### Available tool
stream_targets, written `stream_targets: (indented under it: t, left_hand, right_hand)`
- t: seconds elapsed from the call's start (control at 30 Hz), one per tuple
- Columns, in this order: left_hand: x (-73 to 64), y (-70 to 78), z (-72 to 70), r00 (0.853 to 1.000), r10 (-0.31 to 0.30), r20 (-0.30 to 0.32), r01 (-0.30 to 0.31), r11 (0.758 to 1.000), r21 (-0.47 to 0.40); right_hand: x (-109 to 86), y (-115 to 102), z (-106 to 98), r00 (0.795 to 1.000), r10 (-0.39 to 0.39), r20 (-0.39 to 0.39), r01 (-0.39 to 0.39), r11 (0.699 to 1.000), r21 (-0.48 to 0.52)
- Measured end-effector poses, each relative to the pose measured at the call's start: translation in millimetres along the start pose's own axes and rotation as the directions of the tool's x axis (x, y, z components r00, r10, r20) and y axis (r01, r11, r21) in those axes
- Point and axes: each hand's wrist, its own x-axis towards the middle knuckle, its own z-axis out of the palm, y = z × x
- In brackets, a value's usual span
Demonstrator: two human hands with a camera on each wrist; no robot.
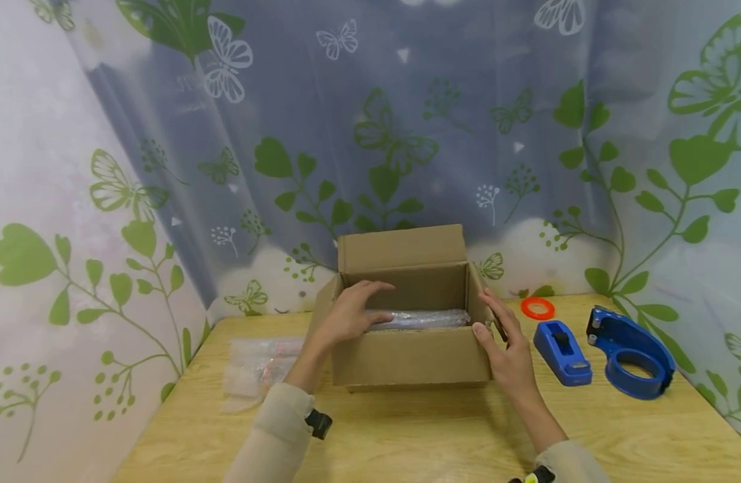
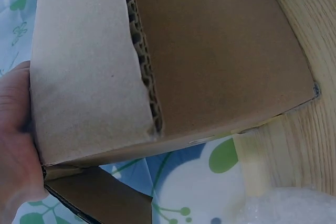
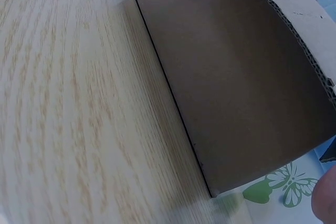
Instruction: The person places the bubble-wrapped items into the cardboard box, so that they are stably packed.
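Note:
An open cardboard box (image 1: pixel 411 357) stands on the table, its back flap raised and its front flap folded down. Inside lies an item in clear bubble wrap (image 1: pixel 427 319); the wrap's contents cannot be made out. My left hand (image 1: pixel 349 312) reaches over the box's left side, fingers extended above the opening and thumb near the wrapped item. With my right hand (image 1: pixel 508 349) I hold the box's right side, thumb at the front corner and fingers along the right flap. The folded front flap shows close up in the left wrist view (image 2: pixel 89 66).
Left of the box lies more clear bubble wrap (image 1: pixel 256 372). To the right are an orange tape roll (image 1: pixel 523 308), a blue tape dispenser (image 1: pixel 560 355) and a blue hand-held tape cutter (image 1: pixel 639 369). A patterned curtain (image 1: pixel 407 147) hangs behind the wooden table (image 1: pixel 407 436).

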Motion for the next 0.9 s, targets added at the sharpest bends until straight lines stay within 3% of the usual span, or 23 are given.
stream_targets:
  t: [0.17,0.33,0.57,0.7,0.8,0.9]
  left_hand:
    - [0.6,-0.6,2.5,0.999,0.025,-0.020,-0.025,1.000,-0.004]
    - [-0.9,-1.0,3.0,0.995,0.039,-0.092,-0.044,0.998,-0.055]
    - [-5.3,-4.2,-0.1,0.987,0.003,-0.158,-0.027,0.988,-0.149]
    - [-9.0,-6.6,-5.4,0.982,-0.051,-0.180,0.002,0.964,-0.265]
    - [-12.9,-7.2,-11.3,0.981,-0.065,-0.184,-0.007,0.930,-0.367]
    - [-17.8,-8.0,-17.5,0.977,-0.074,-0.199,-0.011,0.919,-0.393]
  right_hand:
    - [-1.2,-1.5,-0.5,1.000,0.000,-0.018,0.000,1.000,0.001]
    - [-1.5,-0.7,-0.9,1.000,0.003,-0.017,-0.003,1.000,0.002]
    - [-0.7,0.3,-1.1,1.000,-0.001,-0.016,0.001,1.000,0.021]
    - [0.5,1.0,-0.3,1.000,-0.009,-0.010,0.009,1.000,0.018]
    - [0.3,1.7,0.1,1.000,-0.007,-0.011,0.007,1.000,0.010]
    - [0.0,1.5,0.3,1.000,-0.004,-0.011,0.005,1.000,0.012]
